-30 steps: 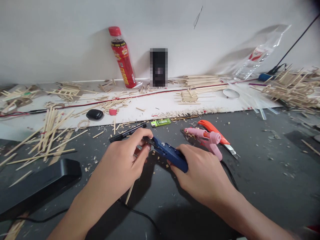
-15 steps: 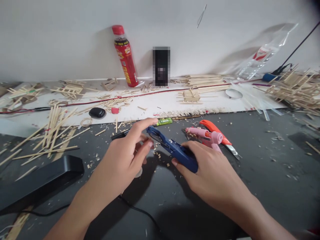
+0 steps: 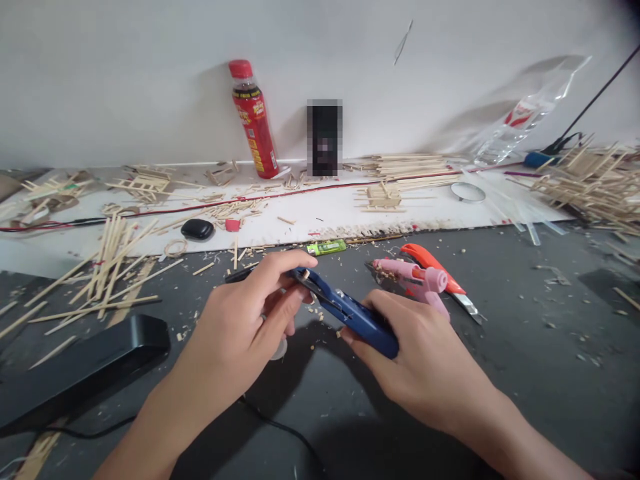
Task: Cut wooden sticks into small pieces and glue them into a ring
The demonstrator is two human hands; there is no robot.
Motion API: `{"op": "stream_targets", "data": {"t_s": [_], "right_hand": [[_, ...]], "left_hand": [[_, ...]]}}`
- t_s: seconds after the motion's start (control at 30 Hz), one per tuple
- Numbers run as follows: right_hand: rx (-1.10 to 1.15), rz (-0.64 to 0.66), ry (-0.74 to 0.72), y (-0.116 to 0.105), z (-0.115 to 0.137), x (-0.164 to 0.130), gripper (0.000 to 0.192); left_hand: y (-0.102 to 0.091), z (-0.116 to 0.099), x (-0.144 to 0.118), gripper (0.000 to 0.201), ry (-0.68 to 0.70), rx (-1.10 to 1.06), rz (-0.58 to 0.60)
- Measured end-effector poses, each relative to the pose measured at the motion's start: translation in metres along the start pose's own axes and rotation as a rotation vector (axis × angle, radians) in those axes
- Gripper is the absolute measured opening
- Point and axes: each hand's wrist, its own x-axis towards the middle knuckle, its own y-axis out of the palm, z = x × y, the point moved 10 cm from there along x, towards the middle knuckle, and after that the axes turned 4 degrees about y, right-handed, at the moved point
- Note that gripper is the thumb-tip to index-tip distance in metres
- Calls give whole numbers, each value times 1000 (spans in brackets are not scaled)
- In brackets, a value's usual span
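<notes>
Gripping the blue cutter (image 3: 350, 313) by its rear handle, your right hand (image 3: 425, 373) has its fingers wrapped around the plastic body, while your left hand (image 3: 240, 333) pinches at the metal nose, thumb and forefinger closed near the blades; a tiny stick offcut seems to sit there, though it is too small to be sure. The tool hangs just above the dark mat (image 3: 525, 347), in front of the pink glue gun (image 3: 415, 279) and the orange utility knife (image 3: 440, 273). You can expect the cutter to feel light and rigid, with smooth handles that could slip if squeezed off-centre, so keep your hold well back on the blue grips and your left fingertips clear of the cutting edge. Thin wooden sticks (image 3: 110, 260) lie scattered to the left; they look brittle and light, best taken near the middle, gently, since they would likely snap or flick away under the blades.
</notes>
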Motion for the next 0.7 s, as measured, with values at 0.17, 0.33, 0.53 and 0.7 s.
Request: {"op": "stream_targets", "data": {"t_s": [0.17, 0.33, 0.53, 0.7], "right_hand": [[-34, -15, -13, 0, 0, 1, 25], [-48, -21, -26, 0, 1, 3, 24], [-55, -18, -10, 2, 1, 3, 24], [-68, 16, 23, 10, -4, 7, 21]], "left_hand": [[1, 6, -1, 26, -9, 45, 24], [2, 9, -1, 24, -15, 53, 20], [3, 10, -1, 21, -51, 18, 28], [7, 13, -1, 17, -91, -16, 47]]}}
